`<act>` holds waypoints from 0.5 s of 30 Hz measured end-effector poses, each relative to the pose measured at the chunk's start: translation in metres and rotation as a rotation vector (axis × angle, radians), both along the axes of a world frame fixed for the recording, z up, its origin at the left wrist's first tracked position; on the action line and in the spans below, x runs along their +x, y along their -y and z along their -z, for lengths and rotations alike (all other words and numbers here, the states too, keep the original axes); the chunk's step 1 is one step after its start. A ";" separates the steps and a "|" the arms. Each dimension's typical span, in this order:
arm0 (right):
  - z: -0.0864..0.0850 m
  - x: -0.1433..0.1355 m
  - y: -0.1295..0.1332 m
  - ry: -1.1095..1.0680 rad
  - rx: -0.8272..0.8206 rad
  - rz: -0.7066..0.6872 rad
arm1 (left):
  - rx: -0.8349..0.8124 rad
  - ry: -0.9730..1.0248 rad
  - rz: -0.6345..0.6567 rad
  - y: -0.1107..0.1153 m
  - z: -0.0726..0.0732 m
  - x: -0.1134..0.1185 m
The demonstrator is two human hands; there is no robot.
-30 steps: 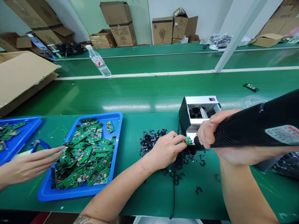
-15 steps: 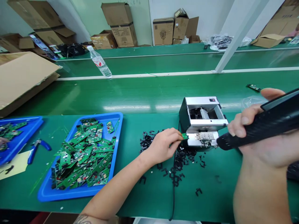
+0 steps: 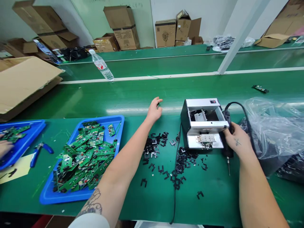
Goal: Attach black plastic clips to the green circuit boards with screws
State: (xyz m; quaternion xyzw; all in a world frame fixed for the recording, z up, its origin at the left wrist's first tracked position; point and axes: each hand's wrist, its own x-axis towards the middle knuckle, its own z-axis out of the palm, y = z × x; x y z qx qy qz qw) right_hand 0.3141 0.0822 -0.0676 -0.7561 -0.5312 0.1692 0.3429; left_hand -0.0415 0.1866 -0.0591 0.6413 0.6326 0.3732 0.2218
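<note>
My left hand [image 3: 155, 110] is stretched over the green conveyor surface, left of the machine, with its fingers apart and nothing visible in them. Beside the machine's right side, my right hand [image 3: 234, 136] is closed round a black electric screwdriver [image 3: 228, 150], whose bit points down. The silver and black machine [image 3: 206, 127] has a metal fixture on its front, with no board visible there. Small black clips [image 3: 186, 160] lie scattered before it and to its left. Green circuit boards [image 3: 83, 155] are heaped in a blue tray [image 3: 120, 134].
Blue-handled pliers [image 3: 35, 155] lie left of the tray. Another person's hand [image 3: 5, 148] is at a second blue tray [image 3: 39, 129]. Plastic bags [image 3: 273, 126] sit at right, a bottle [image 3: 102, 65] stands behind, and a black cable [image 3: 175, 190] crosses the table.
My left hand has left the fixture and moved up and left; the green board is gone from its fingers. My right hand has lowered the screwdriver from the foreground to the machine's right side.
</note>
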 end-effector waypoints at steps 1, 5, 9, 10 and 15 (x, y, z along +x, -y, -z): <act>0.000 -0.002 0.000 0.076 -0.035 -0.010 | 0.008 -0.032 0.003 -0.002 -0.001 -0.004; -0.006 -0.008 0.006 0.290 -0.071 -0.096 | 0.003 -0.175 -0.029 0.012 -0.005 -0.028; -0.020 -0.013 0.017 0.397 0.000 -0.127 | -0.037 -0.307 -0.138 0.050 -0.019 -0.073; -0.026 -0.015 0.020 0.408 0.041 -0.117 | -0.053 -0.356 -0.186 0.062 -0.024 -0.088; -0.069 -0.046 0.045 0.376 0.388 -0.034 | -0.344 -0.796 -0.524 0.115 -0.036 -0.172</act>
